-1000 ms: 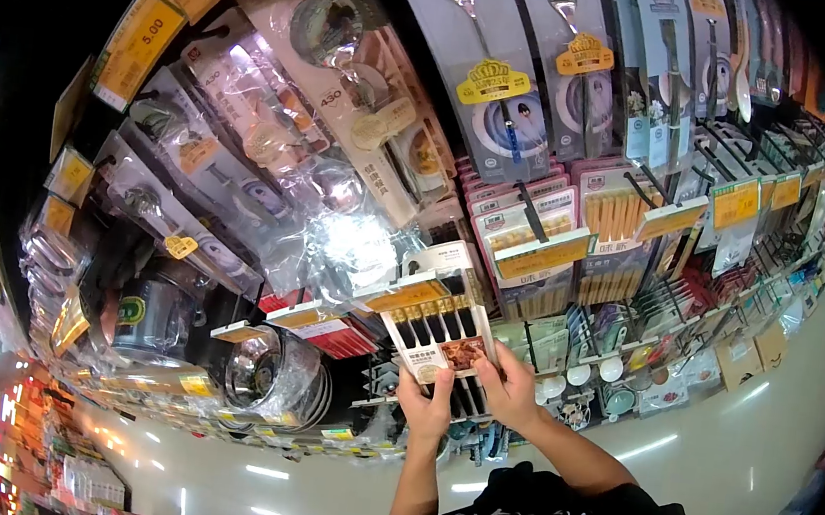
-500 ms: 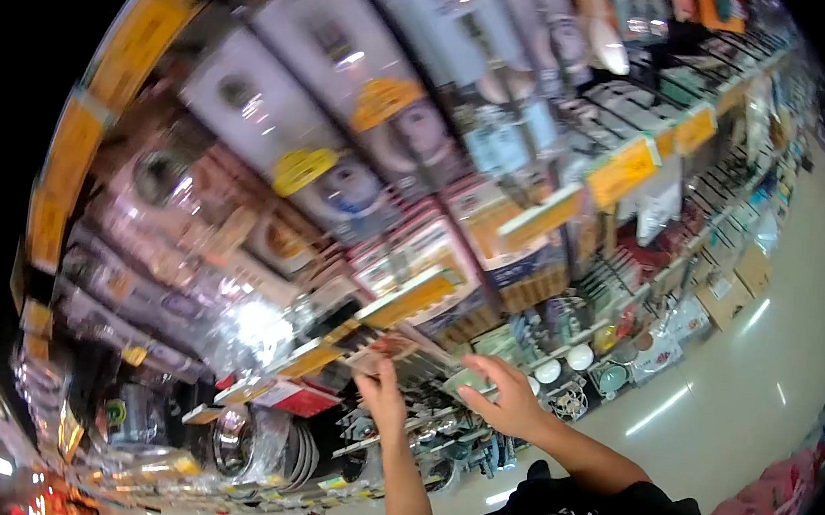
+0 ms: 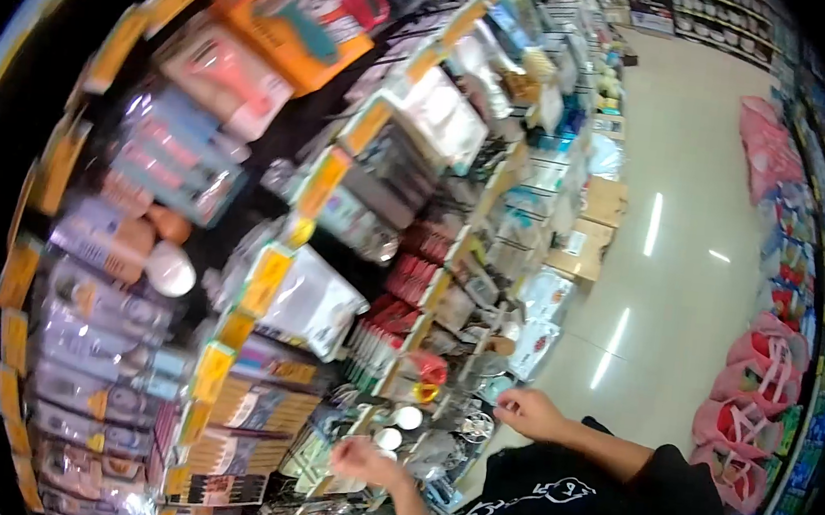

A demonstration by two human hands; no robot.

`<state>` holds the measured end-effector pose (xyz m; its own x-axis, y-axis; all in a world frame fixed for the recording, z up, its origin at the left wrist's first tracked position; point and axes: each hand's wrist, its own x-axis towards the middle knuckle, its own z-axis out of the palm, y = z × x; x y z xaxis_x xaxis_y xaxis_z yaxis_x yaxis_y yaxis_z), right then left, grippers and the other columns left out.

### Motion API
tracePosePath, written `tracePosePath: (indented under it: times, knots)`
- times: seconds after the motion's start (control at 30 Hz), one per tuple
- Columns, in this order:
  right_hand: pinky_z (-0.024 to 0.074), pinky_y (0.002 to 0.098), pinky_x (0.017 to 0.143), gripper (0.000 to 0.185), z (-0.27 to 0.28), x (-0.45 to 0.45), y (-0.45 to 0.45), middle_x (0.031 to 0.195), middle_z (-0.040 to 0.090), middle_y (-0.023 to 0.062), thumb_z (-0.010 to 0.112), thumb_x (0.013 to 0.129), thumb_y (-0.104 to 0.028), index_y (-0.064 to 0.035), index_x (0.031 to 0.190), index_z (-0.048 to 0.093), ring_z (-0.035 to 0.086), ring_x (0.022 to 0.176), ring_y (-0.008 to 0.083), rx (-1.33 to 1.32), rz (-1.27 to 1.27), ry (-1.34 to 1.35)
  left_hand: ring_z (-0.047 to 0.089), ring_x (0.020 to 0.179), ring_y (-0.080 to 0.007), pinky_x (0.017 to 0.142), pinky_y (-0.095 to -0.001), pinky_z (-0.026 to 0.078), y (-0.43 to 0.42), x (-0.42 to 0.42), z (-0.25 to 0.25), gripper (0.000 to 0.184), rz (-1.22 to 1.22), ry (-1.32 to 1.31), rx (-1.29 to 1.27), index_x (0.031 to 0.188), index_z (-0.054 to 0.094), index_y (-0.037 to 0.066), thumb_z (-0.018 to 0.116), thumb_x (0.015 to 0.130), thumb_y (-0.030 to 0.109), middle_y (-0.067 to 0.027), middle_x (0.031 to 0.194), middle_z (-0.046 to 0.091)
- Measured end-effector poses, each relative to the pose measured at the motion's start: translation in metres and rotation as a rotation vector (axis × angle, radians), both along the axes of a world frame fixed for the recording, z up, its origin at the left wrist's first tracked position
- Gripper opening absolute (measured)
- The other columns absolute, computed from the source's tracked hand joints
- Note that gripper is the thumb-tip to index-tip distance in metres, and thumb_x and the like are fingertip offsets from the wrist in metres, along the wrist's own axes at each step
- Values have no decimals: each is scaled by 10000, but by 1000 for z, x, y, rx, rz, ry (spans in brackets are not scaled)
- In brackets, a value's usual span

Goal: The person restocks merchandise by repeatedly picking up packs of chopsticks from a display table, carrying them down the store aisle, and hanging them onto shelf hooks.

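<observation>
My left hand [image 3: 363, 461] is low in front of the shelf, beside green-tinted packs [image 3: 311, 453]. Motion blurs its fingers, and nothing can be made out in them. My right hand [image 3: 529, 414] is farther right, near the shelf's lower edge, its fingers curled in together with no object showing. White round items [image 3: 407, 418] hang between the two hands. Up and to the left, a white plastic-wrapped pack [image 3: 313, 297] hangs behind orange price tags [image 3: 267, 280].
Packaged kitchen tools [image 3: 182, 153] fill the racks on my left. Cardboard boxes [image 3: 577, 247] stand on the shiny aisle floor [image 3: 676, 235] against the shelf foot. Pink bags [image 3: 761, 370] line the opposite shelf on the right.
The view has turned right along the aisle, showing more floor and the opposite shelf. Both hands have drawn apart from the packs at the rack, and the right fingers have curled in.
</observation>
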<state>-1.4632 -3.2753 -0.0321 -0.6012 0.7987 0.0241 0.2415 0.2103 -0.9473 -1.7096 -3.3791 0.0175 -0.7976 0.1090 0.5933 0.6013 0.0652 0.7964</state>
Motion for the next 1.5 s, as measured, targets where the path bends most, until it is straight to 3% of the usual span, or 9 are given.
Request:
tracePosePath:
  times: [0.07, 0.13, 0.2, 0.47, 0.67, 0.83, 1.07, 1.27, 1.5]
  knots:
    - [524, 340, 665, 255, 16, 29, 30, 819, 674, 145, 658, 853, -214, -11, 1007, 642, 664, 712, 237, -10, -52, 23, 525, 927, -207, 857, -315, 433, 54, 76, 16, 192, -587, -30, -229, 1020, 529, 16, 621, 851, 18, -107, 1032, 529]
    - [523, 349, 668, 235, 12, 48, 52, 820, 668, 158, 646, 853, -193, -8, 999, 639, 663, 722, 262, 99, -130, 108, 573, 896, -314, 855, -364, 457, 100, 114, 19, 130, -1083, 340, -647, 974, 599, 7, 620, 852, 46, -166, 1088, 537]
    - [522, 359, 667, 216, 9, 72, 73, 818, 660, 167, 631, 855, -171, -8, 996, 636, 661, 731, 283, 147, -215, 150, 567, 891, -361, 834, -393, 462, 142, 162, 16, 118, -1340, 322, -746, 955, 590, 13, 600, 843, 51, -182, 1054, 524]
    - [513, 409, 677, 185, -17, 207, 237, 824, 646, 176, 585, 843, -150, -18, 965, 629, 637, 758, 354, 147, -360, -35, 567, 889, -372, 767, -420, 480, 347, 288, -62, 130, -1544, 350, -715, 954, 551, 24, 566, 825, 31, -184, 1008, 507]
    - [519, 388, 682, 191, 12, 354, 376, 827, 649, 171, 592, 822, -92, -4, 989, 625, 648, 759, 331, 166, -633, -121, 583, 900, -374, 768, -437, 478, 543, 432, -22, 165, -1882, 662, -622, 1010, 561, 39, 581, 851, 76, -171, 966, 565]
    - [506, 284, 651, 200, 23, 449, 457, 779, 658, 93, 659, 816, -88, 13, 986, 630, 616, 684, 144, 18, -861, 7, 579, 887, -354, 779, -446, 465, 659, 540, 9, 221, -2099, 935, -669, 1052, 575, 44, 563, 833, 70, -157, 961, 601]
    - [506, 269, 661, 248, -50, 563, 569, 766, 646, 41, 720, 762, -111, -4, 971, 638, 596, 696, 110, -142, -1040, 197, 583, 839, -385, 740, -473, 474, 787, 665, -30, 239, -2295, 908, -661, 1050, 565, 20, 549, 813, 49, -182, 911, 586]
    - [499, 298, 630, 310, -30, 680, 714, 753, 647, 82, 716, 768, -188, -13, 1005, 619, 608, 669, 150, -106, -779, 58, 586, 789, -398, 690, -488, 474, 920, 768, -30, 236, -2240, 922, -697, 1045, 564, 52, 541, 811, 36, -187, 873, 581]
    - [502, 424, 667, 317, 24, 766, 923, 801, 656, 142, 647, 805, -338, -56, 947, 617, 644, 756, 328, 221, -481, -264, 583, 837, -402, 710, -452, 491, 1085, 844, 19, 132, -1995, 783, -713, 938, 550, 38, 574, 808, 36, -169, 873, 578]
